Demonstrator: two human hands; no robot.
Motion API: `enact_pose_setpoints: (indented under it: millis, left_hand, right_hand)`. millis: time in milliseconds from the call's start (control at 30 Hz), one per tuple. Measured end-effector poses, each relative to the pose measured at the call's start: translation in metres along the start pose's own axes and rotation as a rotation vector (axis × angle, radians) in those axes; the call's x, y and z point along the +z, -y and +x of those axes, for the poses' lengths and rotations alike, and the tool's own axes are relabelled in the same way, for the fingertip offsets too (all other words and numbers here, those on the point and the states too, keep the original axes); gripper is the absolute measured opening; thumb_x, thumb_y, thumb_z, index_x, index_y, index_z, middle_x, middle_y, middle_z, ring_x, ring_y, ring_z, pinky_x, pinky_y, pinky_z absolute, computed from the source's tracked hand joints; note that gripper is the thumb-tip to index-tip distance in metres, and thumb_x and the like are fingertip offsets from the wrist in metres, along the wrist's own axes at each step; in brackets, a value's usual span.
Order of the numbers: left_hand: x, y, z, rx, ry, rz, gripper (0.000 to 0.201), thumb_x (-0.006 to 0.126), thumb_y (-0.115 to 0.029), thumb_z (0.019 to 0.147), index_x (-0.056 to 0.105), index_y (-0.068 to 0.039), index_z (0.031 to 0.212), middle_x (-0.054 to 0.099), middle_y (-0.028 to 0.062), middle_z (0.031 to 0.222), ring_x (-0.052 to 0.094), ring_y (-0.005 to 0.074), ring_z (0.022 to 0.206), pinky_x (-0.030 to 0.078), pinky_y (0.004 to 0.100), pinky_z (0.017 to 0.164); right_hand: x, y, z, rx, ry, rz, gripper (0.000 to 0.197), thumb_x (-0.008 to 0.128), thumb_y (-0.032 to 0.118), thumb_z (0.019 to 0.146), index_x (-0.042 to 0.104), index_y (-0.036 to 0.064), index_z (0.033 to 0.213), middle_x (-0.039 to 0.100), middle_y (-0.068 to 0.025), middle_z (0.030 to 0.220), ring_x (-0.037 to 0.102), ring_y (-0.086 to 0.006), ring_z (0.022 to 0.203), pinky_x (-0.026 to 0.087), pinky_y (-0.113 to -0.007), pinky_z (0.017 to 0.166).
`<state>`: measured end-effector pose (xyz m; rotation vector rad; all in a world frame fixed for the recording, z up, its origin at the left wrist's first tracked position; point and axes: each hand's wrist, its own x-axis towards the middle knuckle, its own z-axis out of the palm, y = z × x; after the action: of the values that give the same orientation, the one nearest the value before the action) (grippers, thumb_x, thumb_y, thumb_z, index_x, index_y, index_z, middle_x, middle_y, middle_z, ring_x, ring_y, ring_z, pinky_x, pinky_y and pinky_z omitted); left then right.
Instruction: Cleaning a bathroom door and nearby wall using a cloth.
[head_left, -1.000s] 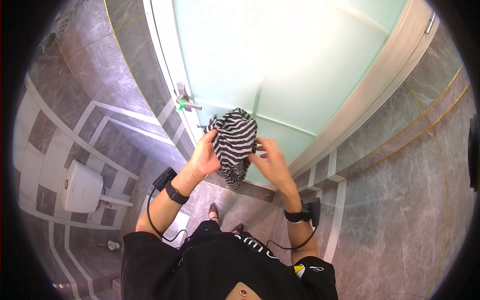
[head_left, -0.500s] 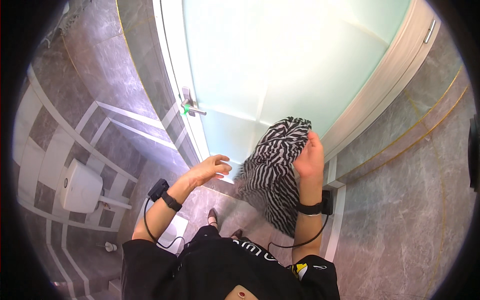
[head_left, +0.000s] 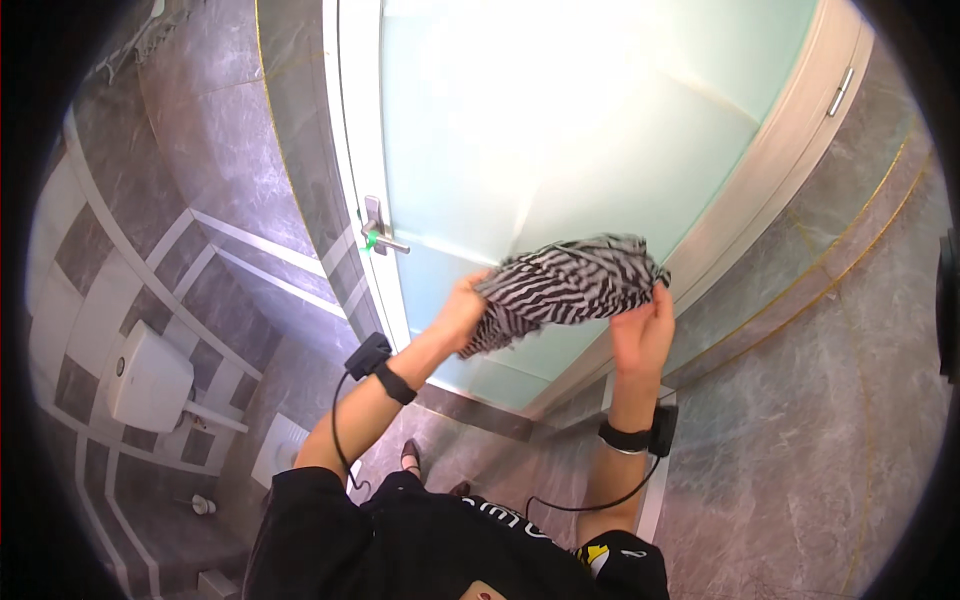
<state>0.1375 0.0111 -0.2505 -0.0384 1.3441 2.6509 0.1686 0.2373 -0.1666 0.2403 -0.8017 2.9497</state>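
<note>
A black-and-white zebra-striped cloth point(head_left: 570, 282) is stretched sideways between my two hands, held up in front of the door. My left hand point(head_left: 462, 308) is closed on its left end, where a bunched fold hangs down. At the right end, my right hand point(head_left: 645, 325) grips the gathered fabric between thumb and fingers. The cloth's kind, garment or scarf, does not show clearly. Some of the left fingers are hidden behind the fabric.
Ahead is a frosted glass door point(head_left: 450, 150) with a metal lever handle point(head_left: 385, 240), a green piece hanging on it. A white toilet tank point(head_left: 150, 378) is on the left wall, with a squat toilet point(head_left: 280, 450) in the floor. Grey marble walls point(head_left: 780, 430) surround me.
My left hand has gone from open and apart to gripping the cloth. The cloth, which hung down from my right hand, is now raised and drawn out sideways between both hands.
</note>
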Motion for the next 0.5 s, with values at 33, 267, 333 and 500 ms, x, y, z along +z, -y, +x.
enact_pose_setpoints:
  millis: [33, 267, 333, 500]
  left_hand:
    - [0.012, -0.016, 0.002, 0.034, -0.046, -0.106, 0.027, 0.04, 0.003, 0.095, 0.062, -0.005, 0.109, 0.069, 0.0124, 0.097, 0.068, 0.0212, 0.082, 0.058, 0.0338, 0.071]
    - [0.058, -0.107, -0.012, 0.182, 0.149, 0.104, 0.044, 0.031, 0.015, 0.088, 0.054, 0.0, 0.123, 0.066, 0.0138, 0.103, 0.067, 0.0207, 0.09, 0.058, 0.0327, 0.08]
    - [0.068, -0.118, -0.017, 0.17, 0.259, 0.073, 0.035, 0.042, 0.002, 0.095, 0.052, -0.004, 0.128, 0.066, 0.0096, 0.105, 0.066, 0.0183, 0.091, 0.056, 0.031, 0.082]
    - [0.095, -0.112, -0.014, 0.144, 0.399, -0.008, 0.037, 0.037, 0.003, 0.096, 0.051, -0.004, 0.13, 0.064, 0.0097, 0.107, 0.065, 0.0184, 0.094, 0.056, 0.0306, 0.082]
  right_hand:
    - [-0.048, 0.01, 0.009, -0.113, 0.014, -0.292, 0.037, 0.042, 0.019, 0.098, 0.049, -0.0019, 0.127, 0.055, -0.0181, 0.128, 0.052, -0.0289, 0.12, 0.04, -0.042, 0.103]
    - [-0.095, -0.025, 0.003, -0.234, -0.006, -1.055, 0.062, 0.061, 0.016, 0.089, 0.034, -0.0004, 0.142, 0.042, -0.018, 0.141, 0.043, -0.028, 0.13, 0.037, -0.039, 0.105]
    - [-0.051, -0.036, -0.002, -0.297, 0.228, -1.071, 0.078, 0.067, 0.008, 0.082, 0.024, 0.001, 0.147, 0.031, -0.0192, 0.147, 0.036, -0.0289, 0.135, 0.032, -0.042, 0.11]
    - [-0.004, -0.061, -0.014, -0.619, 0.405, -1.363, 0.09, 0.069, 0.0, 0.076, 0.016, 0.0021, 0.15, 0.019, -0.0183, 0.153, 0.026, -0.0306, 0.14, 0.027, -0.041, 0.112]
